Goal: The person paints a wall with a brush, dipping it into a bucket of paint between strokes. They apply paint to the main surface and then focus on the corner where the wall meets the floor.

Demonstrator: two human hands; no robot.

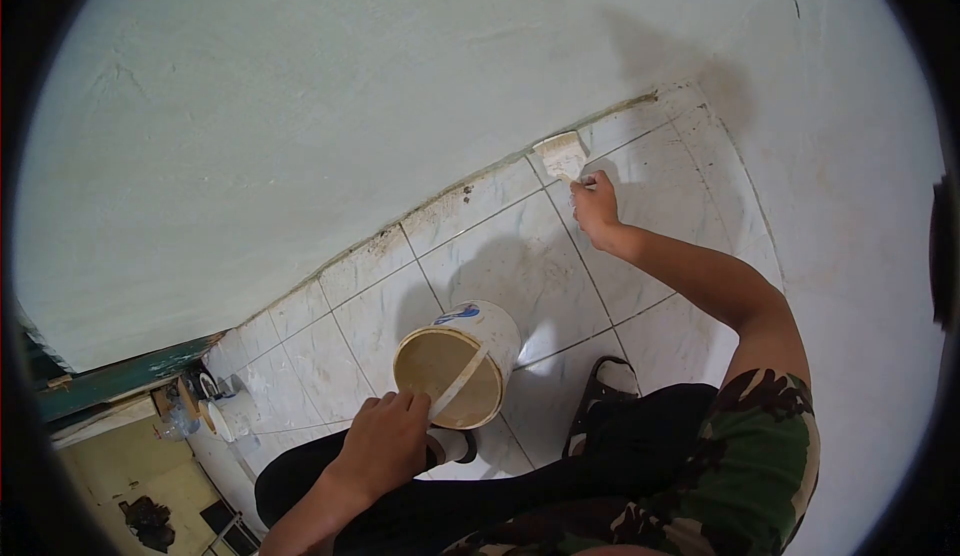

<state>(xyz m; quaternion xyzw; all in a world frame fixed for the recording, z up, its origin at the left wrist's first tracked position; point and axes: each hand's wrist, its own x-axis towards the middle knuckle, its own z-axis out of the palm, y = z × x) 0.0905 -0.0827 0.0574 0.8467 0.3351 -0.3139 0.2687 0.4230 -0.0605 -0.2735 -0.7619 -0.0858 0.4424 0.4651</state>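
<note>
My right hand is closed around the handle of a wide, paint-covered brush. The brush's broad edge lies at the line where the pale wall meets the tiled floor. Lower down, my left hand grips the white strap handle of a paint bucket at its rim. The bucket tilts toward me, and its inside is coated in beige. A blue mark shows on its outer side. My left fingertips are partly hidden.
Two walls meet at a corner beyond the brush. My sandalled feet stand close to the bucket. Far left, a green door frame borders an opening, with a white container and a clear plastic bottle beside it.
</note>
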